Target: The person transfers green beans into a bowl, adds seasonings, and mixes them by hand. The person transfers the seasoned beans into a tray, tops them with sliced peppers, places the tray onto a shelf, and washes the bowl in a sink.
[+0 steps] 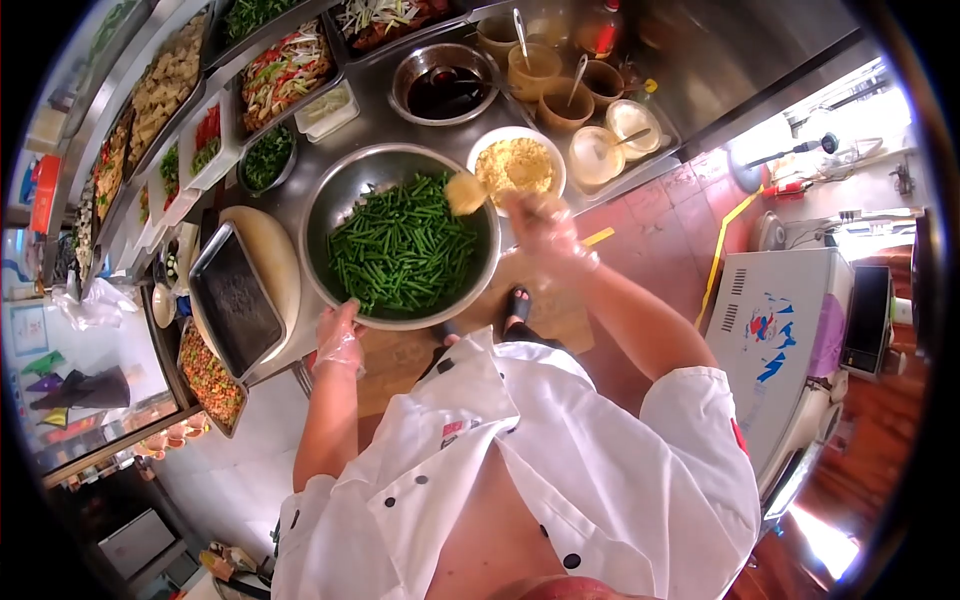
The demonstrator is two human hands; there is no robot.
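Note:
A large steel bowl [482, 262] holds a heap of cut green beans [400, 250]. My left hand [338, 335], in a clear plastic glove, grips the bowl's near-left rim. My right hand [548, 232], also gloved and somewhat blurred, is closed to the right of the bowl. From it reaches a spoon [465, 193] heaped with a yellowish minced mass, over the bowl's right rim; its handle is smeared by motion. Just behind that hand stands a white bowl [476, 160] of similar yellow mince [515, 166], probably chopped garlic.
Behind the beans is a steel basin of dark sauce [440, 92]. Sauce pots [565, 105] with spoons and open tubs [596, 155] line the back right. A black tray [238, 295] lies at left, near trays of chopped food [285, 75]. A white chest [770, 330] stands right.

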